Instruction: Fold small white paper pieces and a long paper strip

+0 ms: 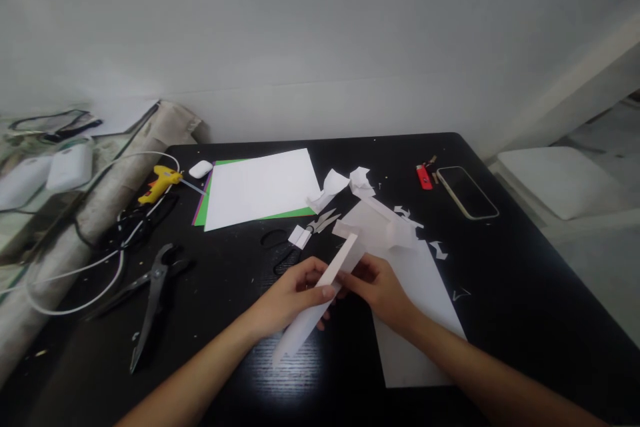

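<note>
A long folded strip of white paper (305,330) slants between my hands above the black table. My left hand (295,297) is closed on its middle, thumb lying on the near face and fingers behind. My right hand (383,287) pinches the strip's right edge near the same spot; its fingertips are partly hidden. Just beyond my hands lie scissors (324,221) with black handles, a small folded paper piece (299,237) resting by them. To the right, cut and folded white paper (383,223) overlaps a flat white sheet (415,340) under my right forearm.
White sheets (260,187) lie over green paper at the back. Crumpled paper (361,181) and scraps sit nearby. On the left are a yellow glue gun (163,183), a white case (201,169), cables and pliers (157,273). A red lighter (424,177) and phone (467,192) lie right.
</note>
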{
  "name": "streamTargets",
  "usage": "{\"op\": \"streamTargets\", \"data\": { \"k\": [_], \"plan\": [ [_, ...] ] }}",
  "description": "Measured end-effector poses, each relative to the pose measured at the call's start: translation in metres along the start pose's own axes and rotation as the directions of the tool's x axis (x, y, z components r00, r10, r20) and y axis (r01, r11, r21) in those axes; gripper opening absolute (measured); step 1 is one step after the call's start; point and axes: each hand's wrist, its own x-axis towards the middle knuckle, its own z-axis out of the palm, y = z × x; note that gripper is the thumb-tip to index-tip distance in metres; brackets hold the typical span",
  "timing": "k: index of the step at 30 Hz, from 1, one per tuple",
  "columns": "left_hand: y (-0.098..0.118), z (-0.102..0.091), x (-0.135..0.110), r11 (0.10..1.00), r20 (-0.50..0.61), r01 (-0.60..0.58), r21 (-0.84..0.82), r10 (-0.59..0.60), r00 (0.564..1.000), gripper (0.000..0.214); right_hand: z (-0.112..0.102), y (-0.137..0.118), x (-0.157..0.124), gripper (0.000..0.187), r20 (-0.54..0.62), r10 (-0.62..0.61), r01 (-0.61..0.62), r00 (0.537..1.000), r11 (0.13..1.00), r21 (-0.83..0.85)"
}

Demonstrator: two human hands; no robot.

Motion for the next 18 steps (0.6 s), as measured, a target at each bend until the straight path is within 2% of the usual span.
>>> {"op": "streamTargets", "data": {
  "k": [4, 11, 18],
  "plan": [
    [0.0008, -0.0020, 0.0001, 0.999, -0.018, -0.016, 0.045, 0.017, 1.000, 0.039, -0.0030, 0.0006, -0.0004, 0.034, -0.026, -0.027, 0.026, 0.999, 1.000, -0.013],
    [0.0007, -0.0030, -0.0004, 0.994, -0.051, -0.015, 0.111, 0.021, 0.998, 0.038, -0.0099, 0.0043, 0.0003, 0.038, -0.008, -0.082, 0.082, 0.997, 0.978, 0.192],
    [0.0004, -0.0006, -0.0018, 0.990, -0.031, 0.008, 0.143, -0.004, 1.000, 0.040, -0.0053, -0.0011, 0.0015, 0.035, -0.143, -0.085, 0.085, 0.986, 0.996, -0.008]
  ]
}}
